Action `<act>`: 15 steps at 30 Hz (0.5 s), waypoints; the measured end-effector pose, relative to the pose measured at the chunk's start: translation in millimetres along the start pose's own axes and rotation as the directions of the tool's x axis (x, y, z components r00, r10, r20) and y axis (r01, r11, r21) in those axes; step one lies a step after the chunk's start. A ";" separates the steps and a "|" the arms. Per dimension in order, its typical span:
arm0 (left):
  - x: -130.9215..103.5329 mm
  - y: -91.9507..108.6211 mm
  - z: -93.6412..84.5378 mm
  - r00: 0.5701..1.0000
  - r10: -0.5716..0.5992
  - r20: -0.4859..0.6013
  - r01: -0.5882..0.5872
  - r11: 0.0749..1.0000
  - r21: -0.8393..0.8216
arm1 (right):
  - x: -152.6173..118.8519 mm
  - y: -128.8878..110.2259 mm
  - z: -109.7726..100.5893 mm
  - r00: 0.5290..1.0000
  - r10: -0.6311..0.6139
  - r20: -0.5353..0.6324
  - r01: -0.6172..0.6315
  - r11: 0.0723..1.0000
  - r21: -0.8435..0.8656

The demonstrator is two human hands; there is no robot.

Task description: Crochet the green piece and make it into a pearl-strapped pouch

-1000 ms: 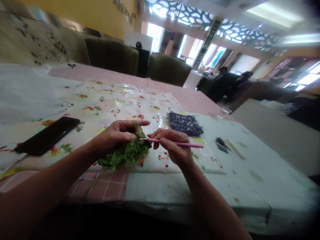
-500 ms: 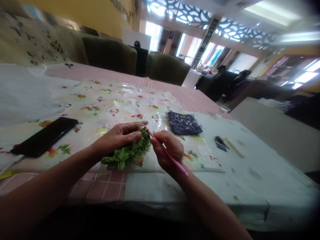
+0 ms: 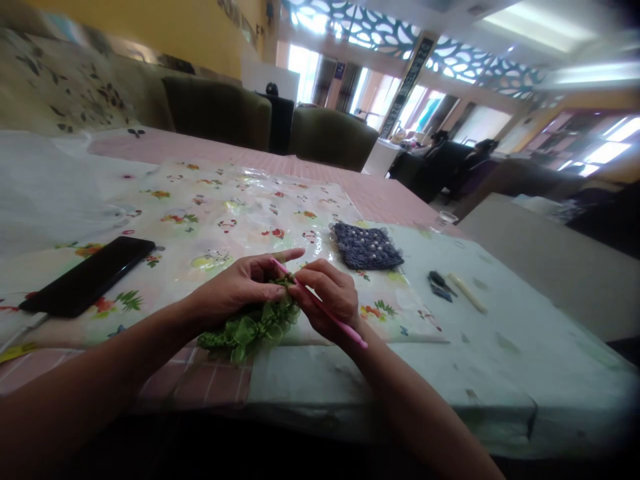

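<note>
Green ruffled crochet work [image 3: 245, 333] hangs below my left hand [image 3: 240, 283], which pinches its upper edge between thumb and fingers, with the index finger stretched out to the right. My right hand [image 3: 330, 293] holds a pink crochet hook [image 3: 327, 313]; its tip is at the top of the green work, near my left fingers, and its handle end points down toward my right wrist. The fingertips of both hands nearly meet. Beyond my right hand, a dark blue-grey knitted piece with pearly beads [image 3: 367, 247] lies flat on the table.
A black phone [image 3: 90, 277] with a white cable lies at left. Small dark scissors [image 3: 441, 285] and a cream stick [image 3: 467, 293] are at right. Clear plastic [image 3: 50, 187] covers the left rear. Chairs [image 3: 333, 137] stand behind the table [image 3: 310, 373].
The hook tip and the green work have shifted slightly left and down. My left index finger is stretched further out, and my right hand has moved a little left, closer to my left fingertips.
</note>
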State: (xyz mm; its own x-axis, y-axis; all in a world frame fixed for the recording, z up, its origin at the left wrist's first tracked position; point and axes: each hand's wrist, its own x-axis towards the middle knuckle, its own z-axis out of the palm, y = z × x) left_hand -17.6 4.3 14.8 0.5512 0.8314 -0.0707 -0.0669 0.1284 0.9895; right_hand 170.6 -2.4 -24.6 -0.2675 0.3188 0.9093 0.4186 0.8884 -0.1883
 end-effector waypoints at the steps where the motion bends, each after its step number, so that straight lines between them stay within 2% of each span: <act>1: 0.2 -0.1 0.0 1.000 -0.004 0.002 0.004 1.000 0.002 | 0.7 1.2 -1.2 1.000 -0.005 0.019 0.005 1.000 -0.001; 4: 0.6 -1.6 1.0 0.999 0.008 -0.035 -0.008 1.000 -0.011 | 2.3 3.9 -4.6 0.999 -0.004 0.051 0.005 1.000 -0.028; 7: 0.9 -5.6 3.2 0.988 0.071 -0.138 -0.063 0.996 0.060 | 3.0 3.6 -5.3 0.997 -0.013 0.074 0.020 0.994 -0.106; 9: 1.3 -8.9 5.6 0.968 0.134 -0.214 -0.096 0.980 0.176 | 2.7 1.6 -2.9 0.995 -0.032 0.090 0.051 0.972 -0.227; 12: 2.4 -12.3 9.9 0.937 0.192 -0.292 -0.107 0.953 0.284 | 0.9 -3.0 4.1 0.995 -0.054 0.081 0.085 0.880 -0.468; 15: 4.3 -11.8 11.6 0.951 0.098 -0.292 -0.060 0.989 0.135 | -2.1 -6.3 9.6 0.997 -0.050 0.062 0.078 0.795 -0.602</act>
State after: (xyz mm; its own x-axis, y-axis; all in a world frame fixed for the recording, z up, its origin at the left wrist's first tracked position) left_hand -4.8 0.2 4.3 0.2748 0.9615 -0.0076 0.0130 0.0042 0.9999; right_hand 160.2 -5.6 -28.9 -0.3418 0.2935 0.8928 0.8342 0.5323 0.1443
